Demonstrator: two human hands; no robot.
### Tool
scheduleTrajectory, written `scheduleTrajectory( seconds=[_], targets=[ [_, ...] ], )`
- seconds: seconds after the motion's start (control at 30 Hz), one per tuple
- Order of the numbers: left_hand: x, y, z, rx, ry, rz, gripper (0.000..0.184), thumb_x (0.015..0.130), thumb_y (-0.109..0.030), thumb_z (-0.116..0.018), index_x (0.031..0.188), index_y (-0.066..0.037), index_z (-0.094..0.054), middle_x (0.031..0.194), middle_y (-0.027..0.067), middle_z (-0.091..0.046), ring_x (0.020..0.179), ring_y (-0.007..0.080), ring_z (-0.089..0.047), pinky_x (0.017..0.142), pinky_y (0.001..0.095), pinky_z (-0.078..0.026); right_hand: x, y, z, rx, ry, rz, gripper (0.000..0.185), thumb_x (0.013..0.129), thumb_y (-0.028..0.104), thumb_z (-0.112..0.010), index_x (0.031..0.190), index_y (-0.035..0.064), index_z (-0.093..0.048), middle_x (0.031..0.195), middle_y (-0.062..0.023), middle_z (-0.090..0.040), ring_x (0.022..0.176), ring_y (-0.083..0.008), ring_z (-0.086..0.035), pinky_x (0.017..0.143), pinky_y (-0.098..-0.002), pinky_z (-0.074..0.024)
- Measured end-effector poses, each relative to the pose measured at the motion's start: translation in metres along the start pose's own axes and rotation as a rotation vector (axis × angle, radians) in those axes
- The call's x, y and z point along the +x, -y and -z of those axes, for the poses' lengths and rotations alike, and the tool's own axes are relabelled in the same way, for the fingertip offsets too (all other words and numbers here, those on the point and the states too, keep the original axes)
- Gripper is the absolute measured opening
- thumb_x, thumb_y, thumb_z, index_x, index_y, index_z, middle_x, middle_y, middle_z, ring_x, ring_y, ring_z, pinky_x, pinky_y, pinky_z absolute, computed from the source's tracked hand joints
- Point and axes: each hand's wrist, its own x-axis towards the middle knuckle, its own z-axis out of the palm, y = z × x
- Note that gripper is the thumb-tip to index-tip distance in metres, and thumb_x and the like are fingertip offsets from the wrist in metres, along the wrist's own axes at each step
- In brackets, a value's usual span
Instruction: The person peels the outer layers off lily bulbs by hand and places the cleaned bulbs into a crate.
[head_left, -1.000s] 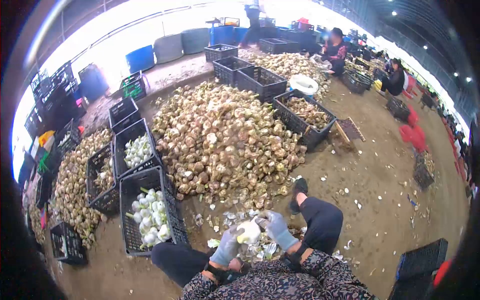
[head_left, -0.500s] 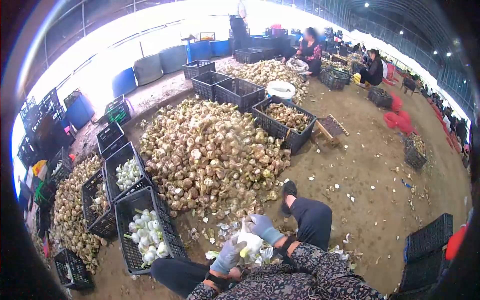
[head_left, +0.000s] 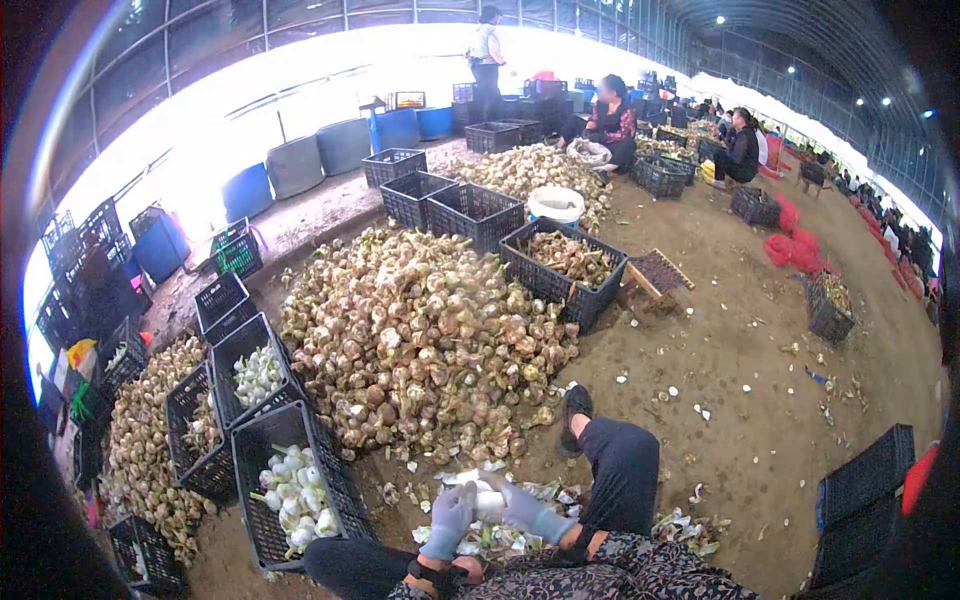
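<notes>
White rounded garlic bulb [head_left: 489, 507]: gripped between our grey-gloved left hand [head_left: 453, 517] and grey-gloved right hand [head_left: 530, 512], above pale papery skins [head_left: 502, 541]. White plastic bucket [head_left: 556, 206]: any lettering too small for us.

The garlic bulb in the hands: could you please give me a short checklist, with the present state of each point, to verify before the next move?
1. Garlic bulb supported: ok, it is between the left hand and the right hand.
2. Gloves on both hands: ok, both look grey.
3. Bulb bare of skin all around: cannot tell, the fingers cover part of it.
4. Room in the nearest crate: ok, its white bulbs lie below the rim.
5. Floor around the hands free of scraps: not ok, peelings are scattered there.
</notes>
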Motion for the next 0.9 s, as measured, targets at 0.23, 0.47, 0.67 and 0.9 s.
scheduleTrajectory(
  seconds=[0.23, 0.47, 0.67, 0.9],
  targets=[
    [0.009, -0.002, 0.011, 0.086, 0.005, -0.004, 0.033, 0.090, -0.033, -0.062, 0.095, -0.001, -0.070, 0.080, 0.0057, -0.070, 0.066, 0.0146, -0.064, 0.054, 0.0264, -0.048, -0.003, 0.026, 0.020, 0.513, 0.201, -0.012, 0.097, 0.069, 0.025, -0.081, 0.146, 0.0080, -0.025, 0.148, -0.0099, -0.031, 0.132, -0.0207, -0.035, 0.103, -0.0361, -0.0388],
    [0.004, -0.065, -0.003, -1.034, 0.017, 0.500, 0.060, 0.097, -0.054, -0.032, 0.123, -0.002, -0.050, 0.109, 0.0108, -0.060, 0.076, 0.0155, -0.059, 0.058, 0.0256, -0.048, 0.008, 0.074, 0.044, 0.594, -0.013, -0.050, 0.095, 0.069, 0.007, -0.078, 0.146, 0.0057, -0.022, 0.138, -0.0115, -0.044, 0.119, -0.0215, -0.048, 0.098, -0.0363, -0.0437],
    [-0.010, -0.047, -0.001, -0.788, 0.447, 0.101, 0.053, 0.087, -0.041, -0.061, 0.123, -0.004, -0.048, 0.094, 0.0030, -0.059, 0.057, 0.0053, -0.054, 0.046, 0.0185, -0.040, 0.014, 0.041, 0.039, -0.065, -0.180, 0.249, 0.091, 0.066, -0.002, -0.065, 0.146, 0.0058, -0.024, 0.138, -0.0175, -0.043, 0.121, -0.0264, -0.050, 0.100, -0.0350, -0.0408],
    [-0.009, -0.027, -0.004, -0.536, 0.154, -0.003, 0.062, 0.077, -0.018, -0.073, 0.129, -0.003, -0.043, 0.109, 0.0062, -0.059, 0.081, 0.0147, -0.062, 0.065, 0.0269, -0.051, 0.025, 0.063, 0.049, 0.680, -0.041, -0.126, 0.088, 0.072, 0.010, -0.072, 0.145, 0.0029, -0.024, 0.143, -0.0138, -0.037, 0.132, -0.0222, -0.037, 0.109, -0.0351, -0.0295]
  ],
)
